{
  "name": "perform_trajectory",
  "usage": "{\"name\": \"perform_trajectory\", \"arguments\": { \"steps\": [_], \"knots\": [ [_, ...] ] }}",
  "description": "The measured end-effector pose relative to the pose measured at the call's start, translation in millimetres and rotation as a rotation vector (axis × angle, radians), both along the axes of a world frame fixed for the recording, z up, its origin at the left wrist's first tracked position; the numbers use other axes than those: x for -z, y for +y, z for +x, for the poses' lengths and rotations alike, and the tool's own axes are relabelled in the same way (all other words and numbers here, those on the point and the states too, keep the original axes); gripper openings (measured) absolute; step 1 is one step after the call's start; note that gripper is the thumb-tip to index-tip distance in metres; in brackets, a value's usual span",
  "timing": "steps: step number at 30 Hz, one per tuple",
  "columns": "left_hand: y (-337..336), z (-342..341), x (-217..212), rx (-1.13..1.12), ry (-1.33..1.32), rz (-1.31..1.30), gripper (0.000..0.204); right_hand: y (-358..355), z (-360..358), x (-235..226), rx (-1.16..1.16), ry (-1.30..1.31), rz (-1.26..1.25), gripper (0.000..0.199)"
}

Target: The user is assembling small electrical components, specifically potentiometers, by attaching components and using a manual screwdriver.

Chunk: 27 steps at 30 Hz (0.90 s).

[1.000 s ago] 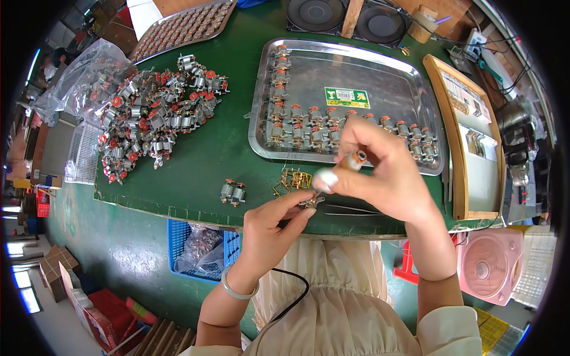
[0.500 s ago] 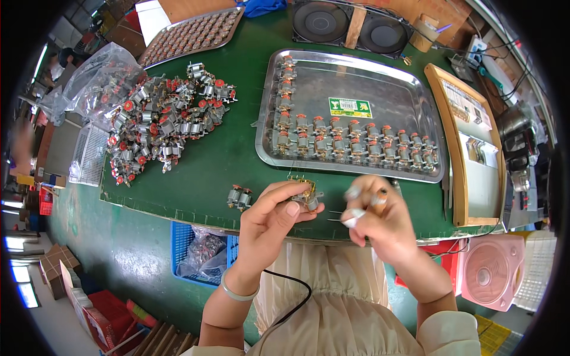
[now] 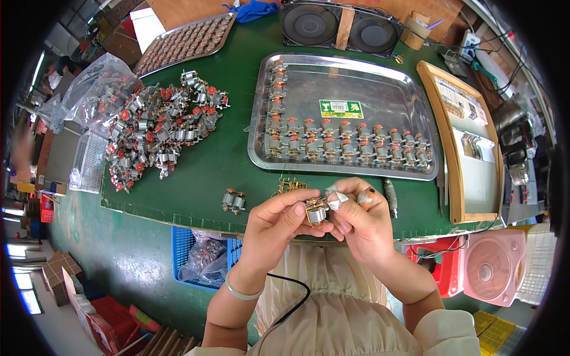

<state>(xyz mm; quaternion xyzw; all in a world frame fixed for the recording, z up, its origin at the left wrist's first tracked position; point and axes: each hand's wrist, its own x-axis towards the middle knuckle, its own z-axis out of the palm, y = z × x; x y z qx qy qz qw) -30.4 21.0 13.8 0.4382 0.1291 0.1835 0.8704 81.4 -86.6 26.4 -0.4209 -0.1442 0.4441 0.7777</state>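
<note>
Above the table's front edge, a small motor [image 3: 317,213] with a silver body and brass-coloured strips is held between both hands. My left hand [image 3: 278,222] pinches it from the left with thumb and fingers. My right hand [image 3: 362,219], with white tape and an orange-brown wrap on its fingers, closes on the motor's right side; its fingertips partly hide the part. Just behind the fingers lie some brass-coloured pieces [image 3: 290,185]. Two similar silver motors [image 3: 234,200] stand together left of my left hand. A grey knurled rod [image 3: 390,197] lies right of my right hand.
A steel tray [image 3: 380,77] with rows of red-topped motors stands behind my hands. At left is a heap of motors [image 3: 160,127] beside a plastic bag [image 3: 98,89]. A second filled tray [image 3: 228,37] is at the back. A wooden-framed box [image 3: 457,178] bounds the right.
My right hand has moved left and now meets the motor that my left hand holds. The thin metal tips seen by it are out of sight. The view has shifted slightly.
</note>
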Motion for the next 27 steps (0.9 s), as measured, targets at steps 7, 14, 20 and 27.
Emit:
{"name": "perform_trajectory", "arguments": {
  "steps": [7, 14, 20, 27],
  "knots": [
    [0, 0, -2, 0.014, 0.014, 0.004, 0.03, -7, 1, 4, 0.022, -0.03, -0.018, 0.016],
    [-1, 5, -1, -0.033, -0.019, -0.045, 0.024, -20, 0, -4, -0.128, -0.036, -0.161, 0.025],
    [-7, 4, -7, -0.131, 0.009, 0.246, 0.017, -13, -6, -3, -0.174, -0.02, -0.164, 0.023],
    [-24, 15, 0, -0.477, 0.014, 0.556, 0.012, -4, -15, 9, 0.027, -0.326, -0.103, 0.016]
  ]
}}
